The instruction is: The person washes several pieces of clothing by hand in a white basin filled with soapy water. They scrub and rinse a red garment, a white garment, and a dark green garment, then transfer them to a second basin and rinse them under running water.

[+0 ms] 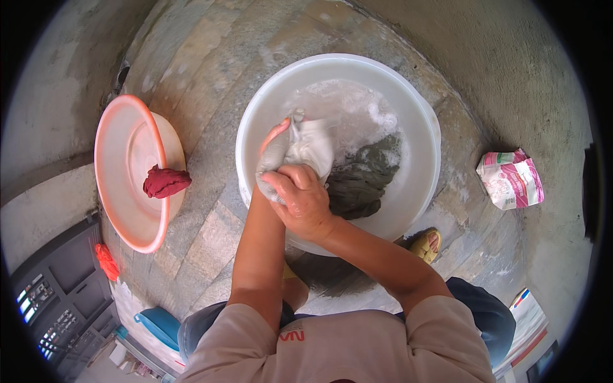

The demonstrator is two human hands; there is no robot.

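Note:
A wet light grey cloth (311, 146) is bunched between my hands above the left part of a large white plastic tub (421, 191). My left hand (275, 143) is largely wrapped by the cloth, with its thumb showing along the edge. Crossing over the left wrist, my right hand (301, 198) has its fingers closed on the cloth's lower end. Sudsy, cloudy water (345, 110) lies in the tub, and a dark grey-green cloth (366, 179) is partly sunk in it, right of my hands.
Left of the tub, a pink-rimmed basin (129, 167) leans tilted with a dark red cloth (166, 182) over its rim. A washing powder bag (511, 179) stands by the right wall. An orange-red plastic bag (106, 262) and a blue basin (160, 325) are at lower left.

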